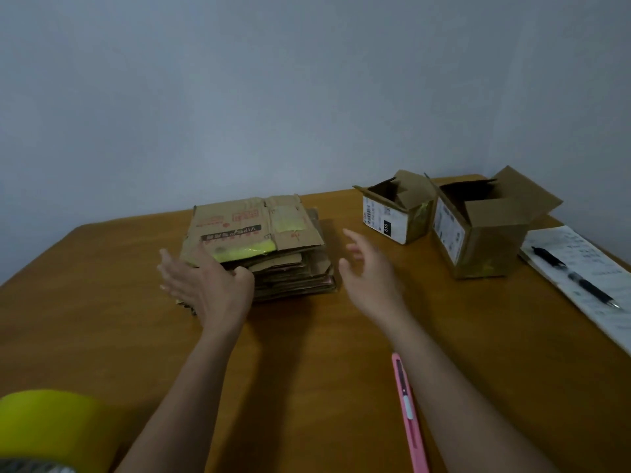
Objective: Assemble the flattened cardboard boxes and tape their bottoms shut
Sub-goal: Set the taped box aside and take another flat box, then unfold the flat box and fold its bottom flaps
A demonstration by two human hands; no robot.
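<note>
Left hand [208,285], fingers straight and spread, lies against the near left corner of the stack of flattened cardboard boxes [273,247], its thumb at the stack's front edge; it grasps nothing. Right hand [367,268], released with fingers loosely extended, hovers just right of the stack and touches neither the stack nor anything else. Brown wooden surface [307,353] carries all items; a pale wall rises behind it. The stack sits at mid-surface toward the far edge, its top sheet printed and patched with yellow tape. Larger assembled box [485,240] stands upright at far right, flaps open, with a white label on its left face. Smaller assembled box [396,213] stands just left of it, also open-topped and labelled. Yellow tape roll [51,428] occupies the near left corner. Paper sheet [580,278] lies at the right edge, with a black pen [577,278] on it. Pink utility knife [408,411] lies near the front, beside the right forearm.
</note>
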